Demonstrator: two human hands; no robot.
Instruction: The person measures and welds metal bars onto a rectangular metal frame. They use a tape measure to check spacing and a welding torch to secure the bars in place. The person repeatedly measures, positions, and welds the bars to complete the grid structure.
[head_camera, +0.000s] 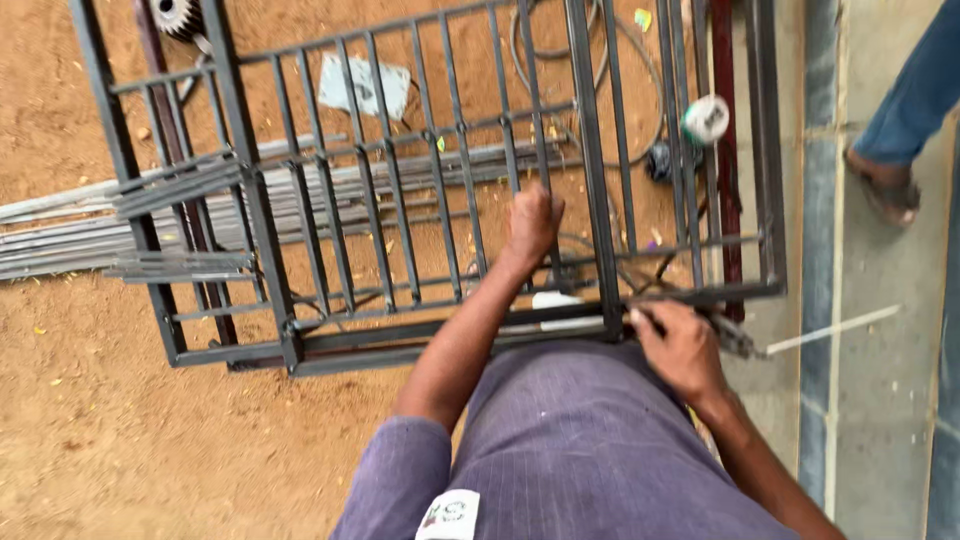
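Outdoor yard — reddish sandy ground (120, 440), with a grey paved strip (880, 400) to the right of the right hand. One dark metal grille frame (600, 200) lies flat on the sand right in front of the person. Left hand (532, 222) is closed in a fist around one thin vertical bar (528, 100) of the grille. Right hand (682, 348) is wrapped shut on the handle of an electrode holder (735, 338), at the frame's near edge; one thin rod (830, 330) sticks out to its right over the paving. Beyond the left hand: one bundle of loose steel rods (60, 235) to the far left, one paper sheet (365, 85), cables (640, 60), one white tape roll (706, 118), one gear-like part (178, 15). One other person's foot (885, 185) stands on the paving — far right.
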